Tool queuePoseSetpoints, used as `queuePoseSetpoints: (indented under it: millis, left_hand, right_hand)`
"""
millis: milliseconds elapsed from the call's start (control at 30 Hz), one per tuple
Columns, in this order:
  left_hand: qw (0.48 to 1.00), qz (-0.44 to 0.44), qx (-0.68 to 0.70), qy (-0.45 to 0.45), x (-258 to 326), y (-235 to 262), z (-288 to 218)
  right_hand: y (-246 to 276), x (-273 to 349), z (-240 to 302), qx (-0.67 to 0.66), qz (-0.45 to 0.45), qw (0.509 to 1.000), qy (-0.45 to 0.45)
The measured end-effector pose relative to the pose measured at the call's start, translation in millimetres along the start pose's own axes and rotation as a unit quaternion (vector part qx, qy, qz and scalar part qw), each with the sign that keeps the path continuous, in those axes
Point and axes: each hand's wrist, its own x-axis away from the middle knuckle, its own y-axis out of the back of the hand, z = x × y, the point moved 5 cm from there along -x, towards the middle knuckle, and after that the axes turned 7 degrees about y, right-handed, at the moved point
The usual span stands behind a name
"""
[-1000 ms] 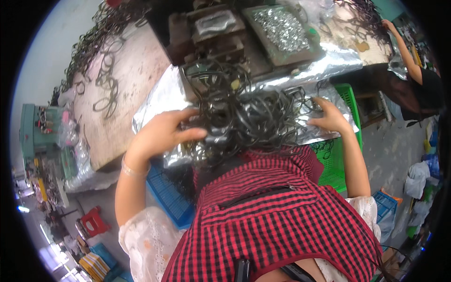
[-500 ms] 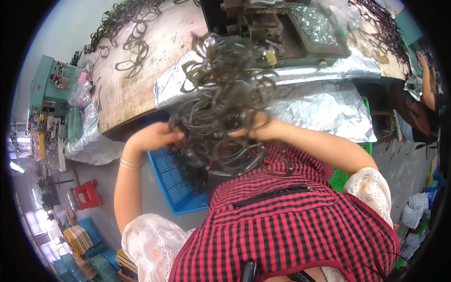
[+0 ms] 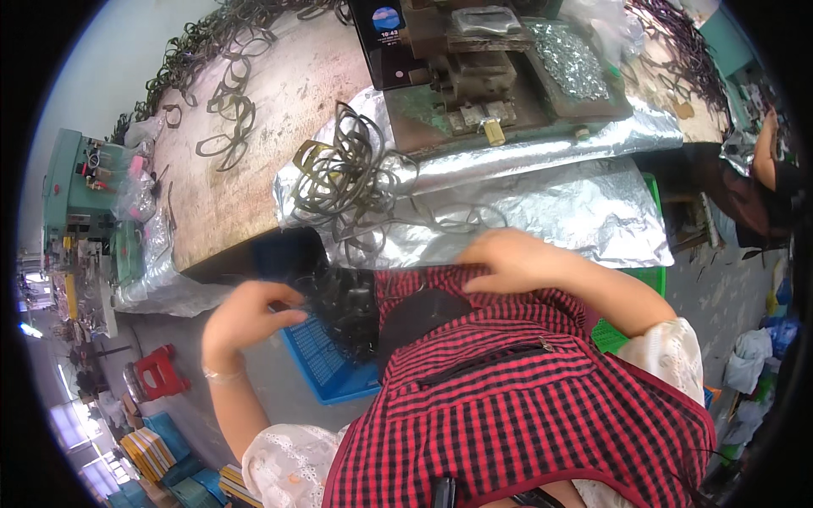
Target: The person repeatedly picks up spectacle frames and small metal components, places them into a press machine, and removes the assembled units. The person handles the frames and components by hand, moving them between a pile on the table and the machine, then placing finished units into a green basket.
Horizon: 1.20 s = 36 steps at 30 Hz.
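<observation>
My left hand (image 3: 250,317) hangs beside the blue plastic crate (image 3: 315,360), thumb and fingers apart, holding nothing. A dark blurred mass of eyeglass frames (image 3: 345,315) is over the crate, just right of that hand; whether it is falling or lying inside I cannot tell. My right hand (image 3: 512,261) is open and bare, near the front edge of the silver foil (image 3: 576,203). A tangled pile of dark eyeglass frames (image 3: 339,173) sits on the foil at the table's corner, with several blurred ones trailing toward my right hand.
Ahead stands a metal machine (image 3: 483,85) with a phone (image 3: 389,42) at its left and a tray of shiny bits (image 3: 567,63) at its right. More eyeglass frames (image 3: 229,127) lie along the wooden table (image 3: 296,76). A red stool (image 3: 159,372) is on the floor. At far right shows another person's arm (image 3: 766,152).
Both hands have let go of the big bunch of eyeglass frames and moved apart. Part of it now rests on the foil, and a dark mass is over the blue crate.
</observation>
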Motion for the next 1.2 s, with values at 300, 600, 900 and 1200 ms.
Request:
queuePoseSetpoints:
  millis: [300,600,900,1200]
  left_hand:
    - [0.857,-0.483,-0.151,-0.099,-74,3,-117]
    - [0.940,-0.328,-0.070,0.063,-65,-102,38]
    - [0.984,-0.119,-0.082,0.101,-86,-96,71]
    - [0.879,-0.404,0.244,-0.065,-48,59,13]
  right_hand:
    - [2,-24,-126,0.132,-0.107,0.956,-0.241]
    - [-67,-91,14,-0.191,0.054,0.980,-0.012]
    - [-27,-68,-110,0.100,-0.171,0.948,-0.250]
    - [-99,-135,-174,0.278,-0.164,0.926,-0.195]
